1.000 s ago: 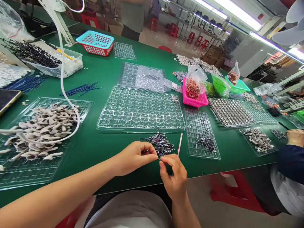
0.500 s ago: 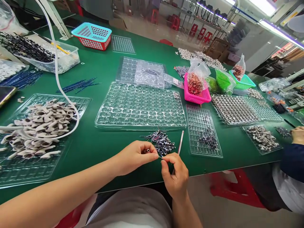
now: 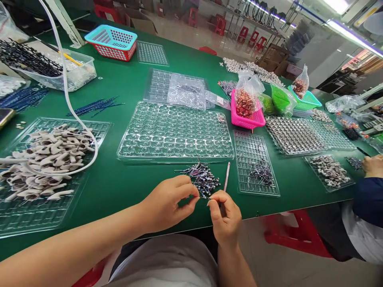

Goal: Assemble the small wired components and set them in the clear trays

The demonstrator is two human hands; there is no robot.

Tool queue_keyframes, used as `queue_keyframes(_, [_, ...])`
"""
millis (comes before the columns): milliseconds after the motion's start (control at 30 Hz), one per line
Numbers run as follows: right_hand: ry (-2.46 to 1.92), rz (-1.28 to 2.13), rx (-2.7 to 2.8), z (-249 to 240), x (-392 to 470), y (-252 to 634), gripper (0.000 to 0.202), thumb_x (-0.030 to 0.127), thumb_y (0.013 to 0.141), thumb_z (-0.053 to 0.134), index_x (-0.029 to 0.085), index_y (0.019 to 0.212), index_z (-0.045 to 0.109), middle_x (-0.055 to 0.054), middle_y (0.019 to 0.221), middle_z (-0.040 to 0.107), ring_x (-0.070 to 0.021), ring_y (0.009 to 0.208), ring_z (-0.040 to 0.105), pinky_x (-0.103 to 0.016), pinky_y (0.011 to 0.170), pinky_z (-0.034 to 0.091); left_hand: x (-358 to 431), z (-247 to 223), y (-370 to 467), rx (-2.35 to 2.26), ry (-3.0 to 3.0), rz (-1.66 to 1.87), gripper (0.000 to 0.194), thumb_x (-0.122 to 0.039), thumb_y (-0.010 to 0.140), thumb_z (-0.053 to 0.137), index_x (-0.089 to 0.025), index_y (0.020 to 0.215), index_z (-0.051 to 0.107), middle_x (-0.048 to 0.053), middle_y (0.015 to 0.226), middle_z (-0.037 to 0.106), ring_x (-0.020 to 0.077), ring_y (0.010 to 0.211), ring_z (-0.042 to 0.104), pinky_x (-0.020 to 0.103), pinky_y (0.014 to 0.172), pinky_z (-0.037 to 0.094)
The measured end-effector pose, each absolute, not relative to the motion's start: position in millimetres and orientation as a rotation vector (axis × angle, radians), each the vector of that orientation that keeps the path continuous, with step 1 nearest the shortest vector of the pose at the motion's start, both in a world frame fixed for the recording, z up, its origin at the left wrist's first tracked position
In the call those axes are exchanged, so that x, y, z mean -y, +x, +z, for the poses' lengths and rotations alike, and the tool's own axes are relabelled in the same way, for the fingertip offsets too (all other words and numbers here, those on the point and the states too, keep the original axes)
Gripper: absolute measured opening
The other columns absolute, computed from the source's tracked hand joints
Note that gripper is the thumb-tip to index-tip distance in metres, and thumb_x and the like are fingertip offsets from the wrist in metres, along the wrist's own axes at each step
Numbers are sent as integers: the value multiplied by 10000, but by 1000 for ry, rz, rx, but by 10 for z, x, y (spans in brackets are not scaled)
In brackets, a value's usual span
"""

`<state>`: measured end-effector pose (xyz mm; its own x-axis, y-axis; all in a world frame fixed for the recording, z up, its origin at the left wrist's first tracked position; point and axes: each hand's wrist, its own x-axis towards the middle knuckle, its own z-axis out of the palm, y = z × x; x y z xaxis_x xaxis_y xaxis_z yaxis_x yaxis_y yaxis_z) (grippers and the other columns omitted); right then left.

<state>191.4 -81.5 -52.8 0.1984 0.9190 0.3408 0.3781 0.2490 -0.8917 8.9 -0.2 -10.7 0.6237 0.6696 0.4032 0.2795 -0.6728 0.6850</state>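
We locate the work directly in front of the body, above the near part of the green table [image 3: 140,173]. With the right hand [image 3: 226,217], we pinch a small dark part [image 3: 206,198] between thumb and forefinger. With the left hand [image 3: 170,205], we grip the same part at its thin end, thumb and forefinger drawn together at the tips; the part spans the short gap between both sets of fingertips. It is too small for us to identify.

Just beyond the fingertips, we find a loose pile of wired parts [image 3: 206,179] on the table. To the right of this pile lies a slim white-and-red tool [image 3: 227,177]; farther right, a narrow clear tray [image 3: 243,155] carries a cluster of dark pieces [image 3: 261,174]. Behind the pile, we note a large clear tray [image 3: 176,133] with rows of molded pockets. At left, a heap of pale gray shells [image 3: 56,155] rests on another tray [image 3: 36,219], with a white cable [image 3: 66,91] curving over it. At the far right, we see a co-worker's hand [image 3: 373,165].
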Motion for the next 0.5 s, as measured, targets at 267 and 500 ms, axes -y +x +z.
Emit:
queue_keyframes(267, [-1375,574,1285,-568,843,1899,143,182,922,539,203,787,578,21,719,554,-110,631,516,-239,578,405,-6,-80,76,-649,2448,925,169,-75,868,520,-167,786,636,2,666,535,132,613,466,237,553,346])
queue_keyframes(500, [-1363,470,1179,-610,836,1898,123,208,932,542,201,820,594,16,719,553,-116,638,521,-244,579,426,-63,18,52,-901,1922,566,146,-267,932,468,-191,915,592,-4,754,554,138,648,479,251,609,403])
